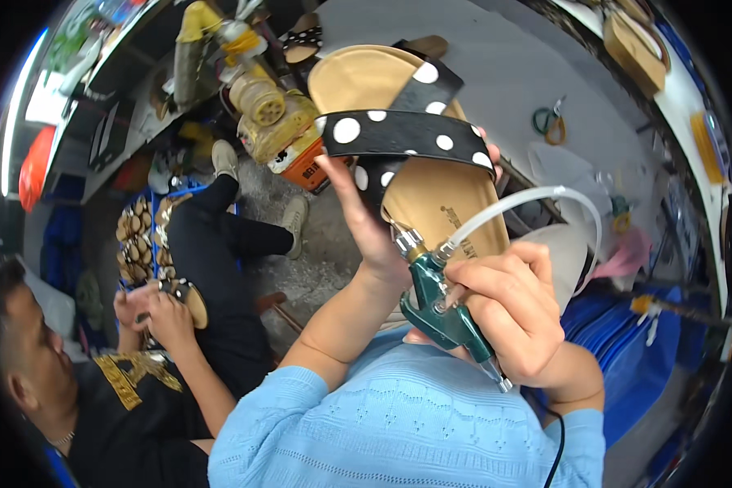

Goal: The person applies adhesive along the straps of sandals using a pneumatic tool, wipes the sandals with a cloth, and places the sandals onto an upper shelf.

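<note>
Left hand (366, 224), forearm rising from the lower centre, fingers extended upward and closed around the sandal (431, 175), thumb side against its black polka-dot strap (407, 134). The sandal is held in the air at centre frame, tan footbed facing the viewer, long axis running from upper left to lower right. Right hand (516, 313) is wrapped tightly around a green air-gun tool (439, 305), nozzle aimed up-left, just touching the footbed; a clear hose (537, 199) arcs away rightward. A seated co-worker (138, 358) works lower left.
</note>
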`<state>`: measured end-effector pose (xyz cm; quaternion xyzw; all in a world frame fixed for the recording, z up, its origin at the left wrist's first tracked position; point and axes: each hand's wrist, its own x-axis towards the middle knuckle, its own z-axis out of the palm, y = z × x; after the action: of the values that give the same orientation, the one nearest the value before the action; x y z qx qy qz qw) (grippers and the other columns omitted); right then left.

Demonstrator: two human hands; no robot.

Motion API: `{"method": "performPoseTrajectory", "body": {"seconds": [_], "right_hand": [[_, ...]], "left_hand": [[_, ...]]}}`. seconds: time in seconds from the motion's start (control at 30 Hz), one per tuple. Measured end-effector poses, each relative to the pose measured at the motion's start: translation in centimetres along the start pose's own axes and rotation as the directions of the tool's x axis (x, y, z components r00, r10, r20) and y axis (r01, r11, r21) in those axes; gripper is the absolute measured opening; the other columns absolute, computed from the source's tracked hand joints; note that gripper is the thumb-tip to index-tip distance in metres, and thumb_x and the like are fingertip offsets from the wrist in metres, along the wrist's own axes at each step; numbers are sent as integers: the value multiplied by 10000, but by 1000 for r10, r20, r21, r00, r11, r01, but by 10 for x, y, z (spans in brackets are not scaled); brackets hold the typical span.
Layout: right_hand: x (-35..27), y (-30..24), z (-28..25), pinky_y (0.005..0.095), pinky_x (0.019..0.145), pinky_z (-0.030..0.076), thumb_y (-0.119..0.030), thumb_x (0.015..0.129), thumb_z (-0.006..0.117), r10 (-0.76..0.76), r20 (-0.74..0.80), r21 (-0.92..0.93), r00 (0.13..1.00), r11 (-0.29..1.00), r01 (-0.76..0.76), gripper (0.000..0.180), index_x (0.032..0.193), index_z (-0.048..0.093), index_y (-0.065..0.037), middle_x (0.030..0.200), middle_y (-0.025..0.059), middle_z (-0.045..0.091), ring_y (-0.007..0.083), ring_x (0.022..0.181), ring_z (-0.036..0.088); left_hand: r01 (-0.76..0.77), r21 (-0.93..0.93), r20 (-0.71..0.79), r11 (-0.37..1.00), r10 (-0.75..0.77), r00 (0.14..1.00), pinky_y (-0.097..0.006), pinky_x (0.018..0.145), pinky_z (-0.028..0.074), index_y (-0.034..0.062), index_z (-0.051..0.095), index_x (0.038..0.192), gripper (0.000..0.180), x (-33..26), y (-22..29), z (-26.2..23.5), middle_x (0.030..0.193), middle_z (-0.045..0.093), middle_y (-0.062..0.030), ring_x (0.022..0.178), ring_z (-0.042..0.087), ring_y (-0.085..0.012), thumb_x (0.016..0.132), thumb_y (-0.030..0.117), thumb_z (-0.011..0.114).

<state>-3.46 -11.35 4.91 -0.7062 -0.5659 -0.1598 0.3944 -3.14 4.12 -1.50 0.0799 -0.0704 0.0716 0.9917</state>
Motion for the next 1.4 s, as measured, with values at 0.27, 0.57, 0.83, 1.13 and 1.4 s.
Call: {"method": "performPoseTrajectory", "body": {"seconds": [0.27, 0.57, 0.83, 1.13, 1.4], "right_hand": [[-10, 7, -7, 400, 698, 435, -230, 569, 698, 20, -102, -5, 995, 1000, -21, 323, 698, 536, 18, 849, 170, 636, 260, 694, 609], [-9, -2, -20, 358, 631, 387, -235, 581, 882, 60, -64, 7, 996, 998, -60, 417, 698, 554, -5, 770, 98, 597, 222, 605, 539], [-5, -9, -31, 336, 605, 342, -244, 624, 927, 70, -6, 35, 998, 997, -70, 431, 691, 562, -24, 752, 69, 580, 195, 576, 511], [-4, 2, -36, 331, 593, 331, -255, 642, 915, 97, -22, 25, 995, 995, -97, 425, 683, 562, -22, 747, 73, 574, 190, 569, 505], [-22, 11, -40, 329, 674, 423, -317, 615, 958, 143, -3, 62, 990, 988, -142, 455, 697, 594, -58, 886, 100, 712, 213, 715, 654]], "left_hand": [[66, 25, -37, 997, -65, 997, -517, 1061, 489, -77, 393, 1436, 1198, 8, -19, 12, 1353, 532, -259, 1238, 563, -373, 816, 945, 308], [35, 266, -35, 963, -27, 999, -485, 1065, 495, -77, 392, 1441, 1193, 1, -16, 7, 1380, 526, -258, 1250, 568, -365, 819, 936, 298], [33, 125, 64, 992, -42, 997, -494, 1113, 464, -102, 353, 1462, 1256, 3, -14, 7, 1403, 495, -255, 1278, 545, -372, 783, 954, 376], [62, 153, 68, 986, -73, 995, -495, 1120, 458, -110, 342, 1464, 1293, 16, -17, 1, 1431, 469, -280, 1284, 540, -368, 756, 970, 391], [-137, 311, 92, 941, 114, 989, -499, 971, 558, 9, 378, 1464, 1175, 24, -22, -4, 1282, 590, -197, 1153, 628, -329, 767, 952, 299]]}}
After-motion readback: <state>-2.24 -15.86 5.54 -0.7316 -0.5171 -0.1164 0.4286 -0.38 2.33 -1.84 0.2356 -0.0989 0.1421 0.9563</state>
